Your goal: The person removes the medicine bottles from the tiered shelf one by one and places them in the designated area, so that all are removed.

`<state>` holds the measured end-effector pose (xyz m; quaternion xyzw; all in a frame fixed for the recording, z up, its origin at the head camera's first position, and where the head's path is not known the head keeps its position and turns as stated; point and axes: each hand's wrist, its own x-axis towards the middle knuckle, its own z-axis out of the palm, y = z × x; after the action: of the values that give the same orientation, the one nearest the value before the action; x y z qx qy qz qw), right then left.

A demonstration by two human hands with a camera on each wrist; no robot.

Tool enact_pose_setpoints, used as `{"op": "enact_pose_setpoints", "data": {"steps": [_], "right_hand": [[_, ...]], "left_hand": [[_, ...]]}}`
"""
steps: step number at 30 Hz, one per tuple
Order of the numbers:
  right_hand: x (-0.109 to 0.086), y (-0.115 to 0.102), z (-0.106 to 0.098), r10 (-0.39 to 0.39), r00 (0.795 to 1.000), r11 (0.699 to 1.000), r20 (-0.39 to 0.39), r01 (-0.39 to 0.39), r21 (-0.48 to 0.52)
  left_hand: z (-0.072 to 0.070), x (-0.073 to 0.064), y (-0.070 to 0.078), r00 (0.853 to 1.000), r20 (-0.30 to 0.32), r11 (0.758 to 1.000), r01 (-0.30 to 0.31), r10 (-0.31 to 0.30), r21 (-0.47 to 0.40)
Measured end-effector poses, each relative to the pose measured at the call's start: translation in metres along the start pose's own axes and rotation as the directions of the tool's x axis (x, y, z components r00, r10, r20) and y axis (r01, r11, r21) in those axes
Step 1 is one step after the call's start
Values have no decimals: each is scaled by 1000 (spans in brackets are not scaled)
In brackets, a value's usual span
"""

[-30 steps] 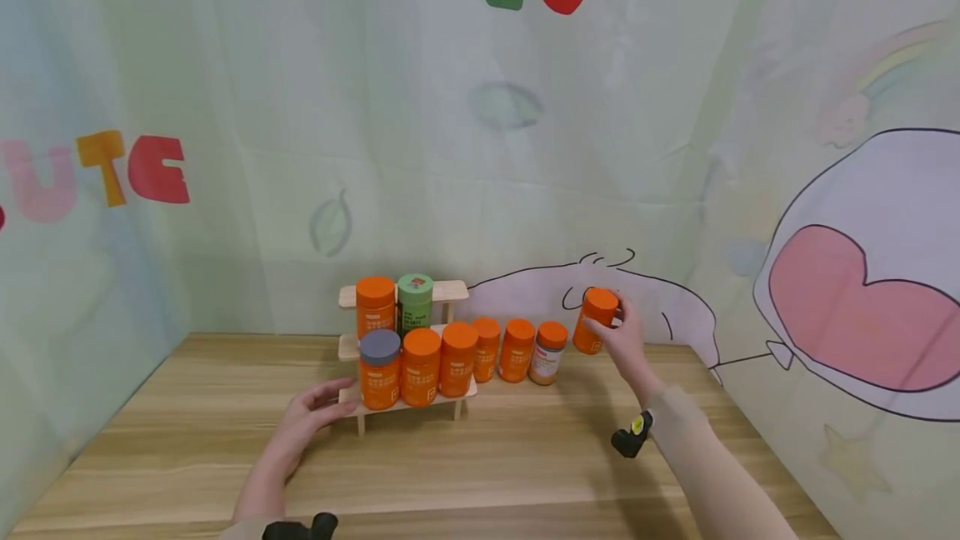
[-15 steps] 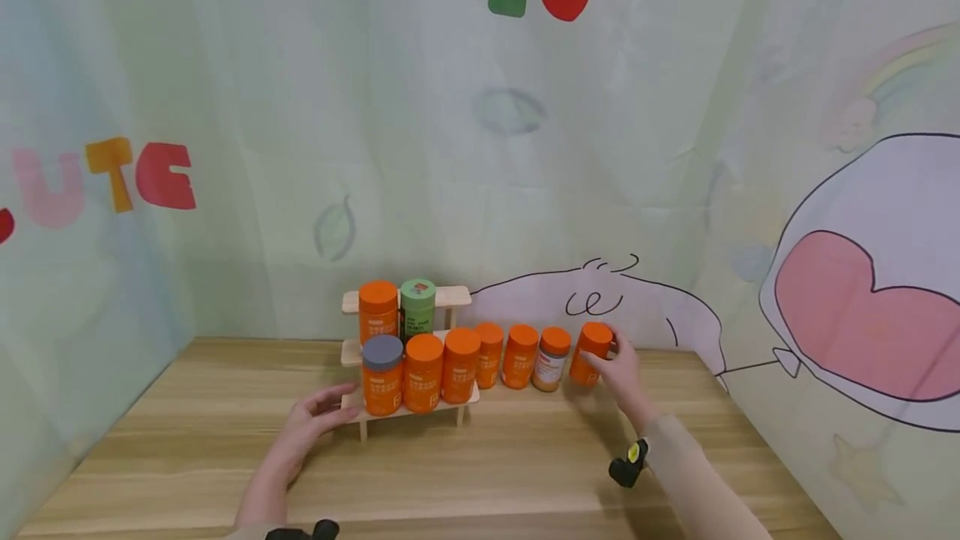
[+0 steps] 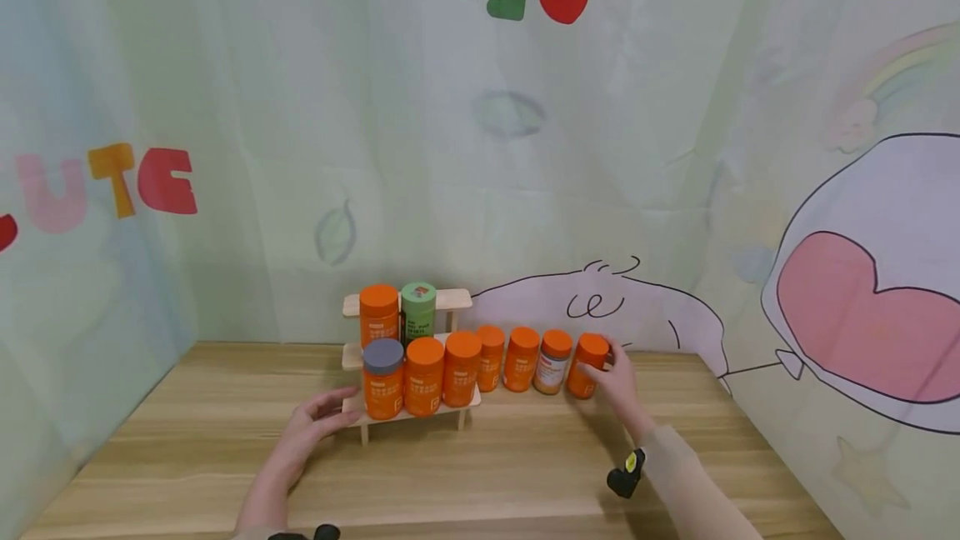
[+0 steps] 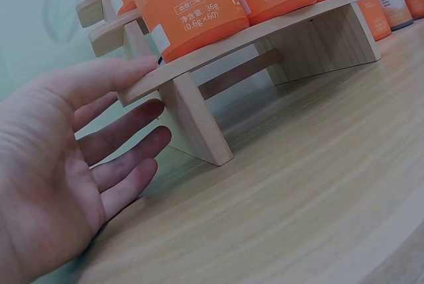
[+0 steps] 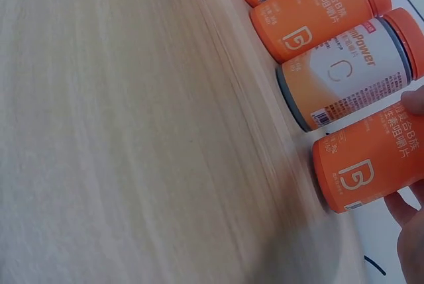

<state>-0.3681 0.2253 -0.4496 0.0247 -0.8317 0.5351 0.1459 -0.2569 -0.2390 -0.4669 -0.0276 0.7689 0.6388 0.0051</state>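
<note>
My right hand (image 3: pixel 621 382) grips an orange supplement bottle (image 3: pixel 585 377) at the right end of a row along the back of the table. In the right wrist view the bottle (image 5: pixel 368 158) is upright with its base at the tabletop, close beside a white-labelled bottle (image 5: pixel 348 69). My left hand (image 3: pixel 307 432) holds the left end of a tiered wooden rack (image 3: pixel 450 417). In the left wrist view the thumb of that hand (image 4: pixel 46 165) lies on the lowest board's corner, the other fingers below and beside it.
On the rack's lowest board stand a grey-lidded bottle (image 3: pixel 383 382) and two orange-lidded ones. Higher up are an orange bottle (image 3: pixel 378 315) and a green one (image 3: pixel 418 311). Two more orange bottles (image 3: pixel 521 361) stand between rack and white-labelled bottle. A printed curtain (image 3: pixel 405 148) hangs behind.
My right hand has lowered the orange bottle from above the table and set it down at the row's end, slightly leftward. The left hand stays at the rack.
</note>
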Motion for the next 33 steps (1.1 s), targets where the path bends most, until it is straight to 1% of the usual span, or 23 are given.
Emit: {"op": "enact_pose_setpoints", "data": {"steps": [6,12,18,21,25,28,33], "right_hand": [[0,4,2,15,1000,1000,16,-15,18],[-1,3,3,30,999,1000,35,-30,8],[-1,3,3,50,997,999,53,-50,1],[-1,1,2,58,997,998,49,-59,29],[3,-10,1,23,1000,997,3,-23,79],[8,-25,-1,-7,1000,997,-15,8,73],[18,-51,-2,-45,999,995,4,44,88]], "left_hand": [[0,1,-3,1000,1,1000,6,-6,-4],[0,2,-5,1000,1,1000,13,-13,3],[0,2,-3,1000,-4,1000,-3,3,14],[0,2,-1,1000,-7,1000,-7,7,13],[0,1,0,1000,-8,1000,-12,12,10],[0,1,0,1000,-5,1000,-14,14,9],[0,2,-2,1000,-4,1000,-16,16,8]]}}
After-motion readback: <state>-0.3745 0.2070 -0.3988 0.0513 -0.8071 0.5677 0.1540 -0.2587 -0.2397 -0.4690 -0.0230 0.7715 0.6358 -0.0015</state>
